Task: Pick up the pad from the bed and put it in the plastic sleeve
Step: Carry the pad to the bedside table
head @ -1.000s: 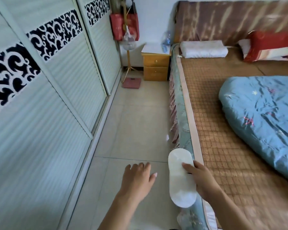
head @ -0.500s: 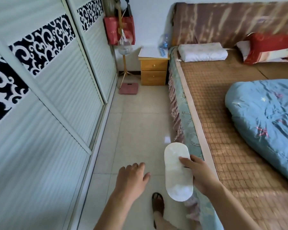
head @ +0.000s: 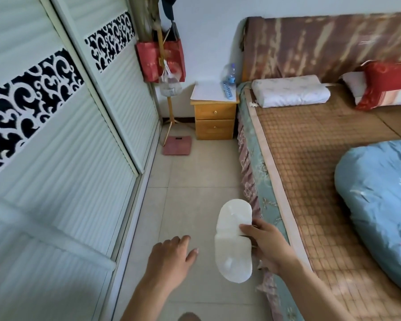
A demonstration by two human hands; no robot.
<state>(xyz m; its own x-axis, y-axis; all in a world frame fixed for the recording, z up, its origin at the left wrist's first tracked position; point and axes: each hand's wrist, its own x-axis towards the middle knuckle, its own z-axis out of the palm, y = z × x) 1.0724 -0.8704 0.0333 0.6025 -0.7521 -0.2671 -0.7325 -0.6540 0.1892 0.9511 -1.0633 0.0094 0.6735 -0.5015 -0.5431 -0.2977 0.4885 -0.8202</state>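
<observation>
A white oval pad [head: 233, 242] hangs over the tiled floor just left of the bed's edge [head: 271, 205]. My right hand [head: 267, 246] pinches it at its right side, thumb on the front face. My left hand [head: 171, 258] floats palm down to the left of the pad, fingers loosely apart and holding nothing. No plastic sleeve shows in this view. The bed [head: 310, 158] carries a woven bamboo mat.
White sliding wardrobe doors [head: 63, 147] line the left side. A wooden nightstand [head: 214, 119] with a bottle, a coat stand with a red bag [head: 160, 59] and a pink scale [head: 177, 145] stand at the far end. A blue quilt [head: 380, 200] and pillows [head: 289, 90] lie on the bed.
The camera has moved forward and tilted up along the aisle. My right hand keeps its hold on the pad, slightly higher; my left hand stays open beside it.
</observation>
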